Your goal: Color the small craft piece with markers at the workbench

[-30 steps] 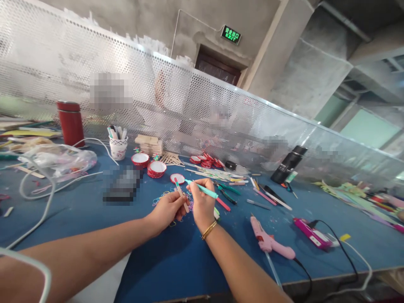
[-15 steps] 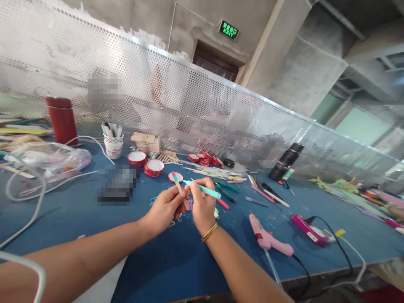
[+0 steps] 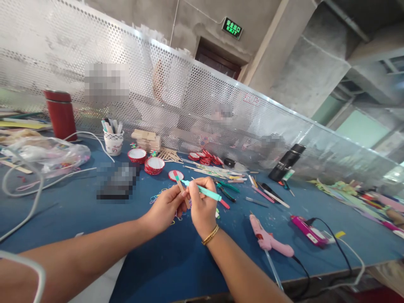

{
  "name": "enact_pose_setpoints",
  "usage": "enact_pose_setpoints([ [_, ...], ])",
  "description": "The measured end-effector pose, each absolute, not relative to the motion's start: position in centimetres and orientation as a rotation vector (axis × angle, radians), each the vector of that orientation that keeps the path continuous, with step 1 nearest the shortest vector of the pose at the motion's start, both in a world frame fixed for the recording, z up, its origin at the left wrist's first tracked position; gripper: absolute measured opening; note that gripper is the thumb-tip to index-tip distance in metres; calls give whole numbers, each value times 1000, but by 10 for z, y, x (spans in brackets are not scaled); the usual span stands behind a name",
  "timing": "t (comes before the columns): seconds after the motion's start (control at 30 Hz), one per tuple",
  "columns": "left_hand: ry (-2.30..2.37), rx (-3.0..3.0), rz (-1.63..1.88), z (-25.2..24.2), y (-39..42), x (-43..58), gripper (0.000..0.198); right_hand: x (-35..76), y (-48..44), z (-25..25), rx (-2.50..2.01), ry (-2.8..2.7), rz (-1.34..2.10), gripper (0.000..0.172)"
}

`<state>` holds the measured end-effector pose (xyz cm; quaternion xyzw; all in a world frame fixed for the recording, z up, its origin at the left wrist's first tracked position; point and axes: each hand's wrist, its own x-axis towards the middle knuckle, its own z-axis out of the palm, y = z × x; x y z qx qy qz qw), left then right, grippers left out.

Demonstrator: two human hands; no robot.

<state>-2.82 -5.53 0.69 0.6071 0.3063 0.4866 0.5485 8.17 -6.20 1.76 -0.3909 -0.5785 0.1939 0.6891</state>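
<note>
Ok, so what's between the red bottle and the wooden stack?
In the head view, a white patterned cup of pens stands between the red bottle and the wooden stack; a white cable also curves across, from bottle toward cup.

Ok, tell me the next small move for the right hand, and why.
I'd probably stroke the teal marker lightly across the wooden stick: the right hand has its tip at or near the red-and-green end, and the left hand grips lower down, leaving that end free.
</note>
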Motion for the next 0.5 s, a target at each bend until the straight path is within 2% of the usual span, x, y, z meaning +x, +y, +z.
enact_pose_setpoints([
  [0.2, 757, 1541, 1161, 4, -53, -29, 34, 82, -65, 19, -874, -1370, 290, 14],
  [0.5, 822, 1708, 1132, 6, -55, -32, 26, 82, -65, 17, -849, -1435, 274, 13],
])
